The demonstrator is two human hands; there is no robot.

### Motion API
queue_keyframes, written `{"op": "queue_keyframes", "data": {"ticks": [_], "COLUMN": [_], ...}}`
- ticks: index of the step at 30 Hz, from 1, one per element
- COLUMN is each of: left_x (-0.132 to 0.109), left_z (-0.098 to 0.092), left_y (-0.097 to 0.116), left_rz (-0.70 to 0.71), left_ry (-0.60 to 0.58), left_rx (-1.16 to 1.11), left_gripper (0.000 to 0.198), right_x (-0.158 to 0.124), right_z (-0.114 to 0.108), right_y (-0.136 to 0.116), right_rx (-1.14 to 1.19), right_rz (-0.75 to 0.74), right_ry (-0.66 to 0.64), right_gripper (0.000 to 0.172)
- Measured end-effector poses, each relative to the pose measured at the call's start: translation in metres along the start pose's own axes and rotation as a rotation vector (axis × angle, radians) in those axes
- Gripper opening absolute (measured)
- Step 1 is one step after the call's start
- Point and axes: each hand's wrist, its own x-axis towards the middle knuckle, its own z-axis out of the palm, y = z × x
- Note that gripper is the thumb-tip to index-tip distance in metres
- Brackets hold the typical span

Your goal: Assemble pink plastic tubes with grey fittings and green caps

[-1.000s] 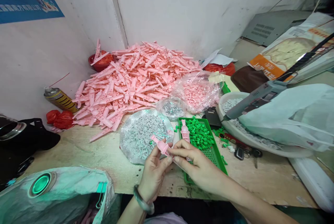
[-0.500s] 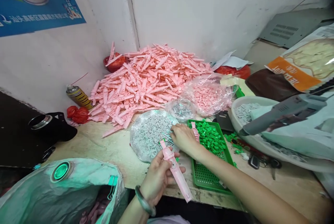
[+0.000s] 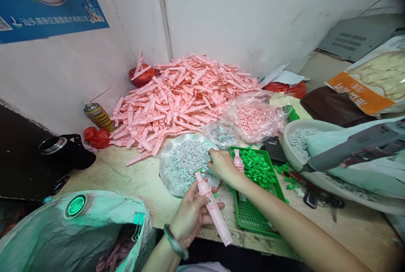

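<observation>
My left hand (image 3: 190, 210) is closed around a long pink plastic toy piece (image 3: 217, 217), its narrow end tilted up and away, a small green bit near that tip. The fingers of my right hand (image 3: 224, 165) are drawn together over thin metal pins (image 3: 205, 167), which lie at the right side of a clear plastic dish of small whitish parts (image 3: 180, 160). Whether a pin is between the fingertips is hidden. Beside my right wrist, a green tray (image 3: 253, 217) bears green parts (image 3: 257, 166) and another pink piece (image 3: 238, 160).
A big heap of pink pieces (image 3: 183, 99) leans toward the wall. Near it lie a clear bag of small pink parts (image 3: 253, 115) and a bag of pins (image 3: 221, 132). A grey tool (image 3: 354, 145) rests across a white basin (image 3: 289, 137). An open sack (image 3: 104, 204) stands front left.
The view has shifted slightly. My right hand stays at the pins with its fingers drawn together, and my left hand keeps the pink toy piece in nearly the same place.
</observation>
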Motion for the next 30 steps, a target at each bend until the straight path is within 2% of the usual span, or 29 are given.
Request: {"op": "queue_keyframes", "data": {"ticks": [5,10,17,21,24,27,30], "left_x": [-0.001,-0.002,0.001,0.004,0.006,0.006,0.005], "left_z": [0.000,0.004,0.005,0.003,0.004,0.007,0.011], "left_y": [0.000,-0.002,-0.008,-0.009,-0.009,-0.010,-0.011], "left_rz": [-0.028,-0.041,0.024,0.057,0.087,0.098,0.091], "left_ry": [0.000,-0.007,0.008,0.026,0.022,-0.004,-0.038], "left_rx": [0.066,0.063,0.070,0.112,0.149,0.180,0.205], "left_gripper": [0.055,0.064,0.062,0.063,0.068,0.072,0.074], "right_x": [-0.006,-0.007,-0.005,-0.017,-0.035,-0.049,-0.057], "right_z": [-0.003,0.000,-0.001,-0.017,-0.023,-0.015,-0.003], "right_y": [0.004,0.007,0.012,0.017,0.020,0.022,0.023], "right_rx": [0.006,0.041,0.221,0.414,0.594,0.937,1.126], "right_rz": [-0.064,-0.076,-0.082,-0.104,-0.188,-0.250,-0.213], "right_ry": [-0.008,0.002,0.054,0.038,-0.107,-0.234,-0.169], "right_gripper": [0.025,0.024,0.015,0.017,0.017,0.014,0.014]}}
